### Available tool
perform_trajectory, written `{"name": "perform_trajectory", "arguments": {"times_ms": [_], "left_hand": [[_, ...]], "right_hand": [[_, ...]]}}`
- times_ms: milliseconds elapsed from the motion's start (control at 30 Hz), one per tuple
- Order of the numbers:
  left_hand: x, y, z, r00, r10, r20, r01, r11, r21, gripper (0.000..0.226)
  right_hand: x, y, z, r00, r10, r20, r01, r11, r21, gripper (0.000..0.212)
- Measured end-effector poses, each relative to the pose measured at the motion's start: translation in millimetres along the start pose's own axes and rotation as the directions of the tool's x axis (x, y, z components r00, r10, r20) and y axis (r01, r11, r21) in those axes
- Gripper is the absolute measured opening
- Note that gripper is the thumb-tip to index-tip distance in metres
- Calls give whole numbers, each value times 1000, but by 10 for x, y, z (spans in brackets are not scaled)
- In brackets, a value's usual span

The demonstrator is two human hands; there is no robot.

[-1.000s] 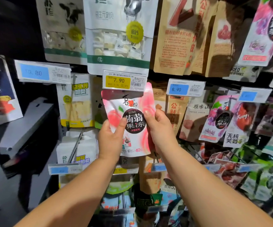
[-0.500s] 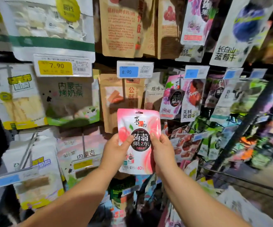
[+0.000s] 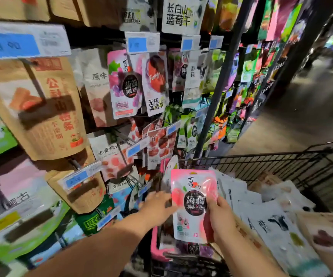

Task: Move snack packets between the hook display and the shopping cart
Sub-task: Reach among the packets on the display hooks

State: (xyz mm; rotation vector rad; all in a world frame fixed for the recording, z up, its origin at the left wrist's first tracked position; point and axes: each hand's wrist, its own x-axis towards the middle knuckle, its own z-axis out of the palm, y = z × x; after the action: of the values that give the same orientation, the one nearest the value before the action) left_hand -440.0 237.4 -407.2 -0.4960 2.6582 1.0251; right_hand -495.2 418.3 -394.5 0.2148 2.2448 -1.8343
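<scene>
While the right hand (image 3: 221, 218) pinches the pink peach jelly packet (image 3: 193, 198) by its right side, thumb on the front, the packet stands upright in the lower middle of the frame, over the near left corner of the shopping cart (image 3: 261, 154). The left hand (image 3: 155, 206) is blurry, its loose fingers at the packet's left edge; I cannot tell if they touch. White snack packets (image 3: 271, 222) lie in the cart. The hook display (image 3: 121, 134) fills the left and top.

A head-worn view is aimed forward and down, with the hook display (image 3: 218, 90) close at ten o'clock, the shopping cart (image 3: 261, 154) at four.
</scene>
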Motion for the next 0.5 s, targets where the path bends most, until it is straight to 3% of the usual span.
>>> {"name": "perform_trajectory", "arguments": {"times_ms": [67, 167, 267, 367, 500], "left_hand": [[40, -44, 153, 991, -115, 72, 108, 990, 94, 73], [44, -175, 423, 968, -204, 149, 212, 976, -42, 85], [52, -294, 658, 990, -135, 29, 138, 978, -156, 88], [49, -335, 752, 988, -143, -58, 138, 987, -83, 85], [118, -331, 800, 993, -106, -47, 107, 994, 10, 88]], "right_hand": [[19, 102, -187, 998, 20, -61, -20, 1000, 7, 21], [100, 301, -399, 987, 67, -146, -73, 997, -32, 20], [143, 439, -537, 968, 97, -231, -116, 991, -73, 20], [223, 581, -622, 942, 159, -295, -187, 980, -68, 21], [347, 754, -636, 897, 200, -394, -251, 964, -82, 21]]}}
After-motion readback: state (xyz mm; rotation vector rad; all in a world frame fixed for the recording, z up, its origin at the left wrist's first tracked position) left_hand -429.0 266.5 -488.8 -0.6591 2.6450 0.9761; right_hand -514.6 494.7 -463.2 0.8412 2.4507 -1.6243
